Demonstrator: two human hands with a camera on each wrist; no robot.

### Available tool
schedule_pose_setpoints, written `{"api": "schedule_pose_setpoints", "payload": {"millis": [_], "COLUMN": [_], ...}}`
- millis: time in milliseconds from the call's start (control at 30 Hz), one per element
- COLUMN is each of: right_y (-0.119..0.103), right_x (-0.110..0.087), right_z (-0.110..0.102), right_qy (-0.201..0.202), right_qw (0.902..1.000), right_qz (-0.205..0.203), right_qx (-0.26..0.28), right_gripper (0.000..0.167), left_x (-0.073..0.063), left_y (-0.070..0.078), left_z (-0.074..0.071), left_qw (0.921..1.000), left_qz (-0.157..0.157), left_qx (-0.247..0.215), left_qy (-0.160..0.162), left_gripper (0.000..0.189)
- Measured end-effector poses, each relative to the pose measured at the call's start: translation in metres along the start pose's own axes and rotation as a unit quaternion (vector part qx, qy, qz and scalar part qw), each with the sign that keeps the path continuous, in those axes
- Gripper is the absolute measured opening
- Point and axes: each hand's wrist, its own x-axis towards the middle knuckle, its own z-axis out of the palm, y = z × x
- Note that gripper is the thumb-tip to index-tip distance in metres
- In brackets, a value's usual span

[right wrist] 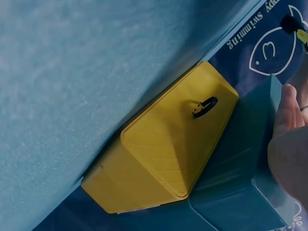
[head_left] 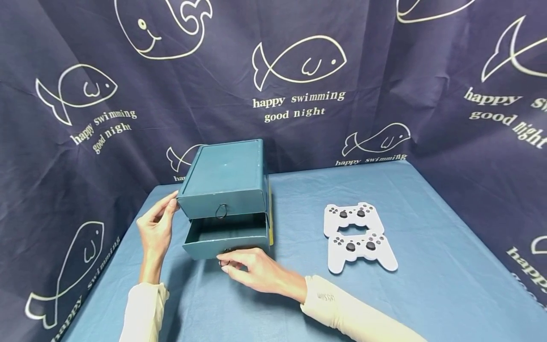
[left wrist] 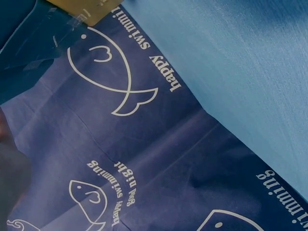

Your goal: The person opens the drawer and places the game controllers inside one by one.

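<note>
A teal drawer cabinet (head_left: 226,166) stands on the blue table, with a loop pull (head_left: 221,211) on its upper front. Below it, the teal lower drawer (head_left: 243,243) is pulled out; the visible inside shows no contents. My right hand (head_left: 260,271) pinches the small dark ring pull (head_left: 224,262) at that drawer's front. My left hand (head_left: 157,230) touches the cabinet's left front corner with fingertips and thumb. Under the teal drawer, the right wrist view shows a yellow drawer (right wrist: 173,139) with a black ring pull (right wrist: 205,107); from the head it is mostly hidden.
Two white game-controller-shaped pieces (head_left: 354,216) (head_left: 363,251) lie on the table right of the cabinet, one in front of the other. A navy curtain (head_left: 299,142) printed with fish and lettering hangs behind and at both sides.
</note>
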Motion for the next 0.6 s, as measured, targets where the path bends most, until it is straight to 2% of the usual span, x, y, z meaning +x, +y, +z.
{"api": "schedule_pose_setpoints", "payload": {"millis": [333,600], "right_y": [-0.010,-0.018], "right_x": [-0.007,-0.011], "right_z": [0.004,0.007], "right_qy": [0.006,0.001], "right_qw": [0.9965,0.9975], "right_qz": [-0.071,-0.066], "right_qx": [-0.042,-0.025], "right_gripper": [0.026,0.026], "left_x": [0.000,0.000], "left_y": [-0.001,-0.002], "left_z": [0.000,0.000], "left_qw": [1.0000,1.0000], "left_qz": [-0.004,-0.007], "left_qx": [0.002,0.002], "left_qy": [-0.005,-0.004], "left_gripper": [0.025,0.024]}}
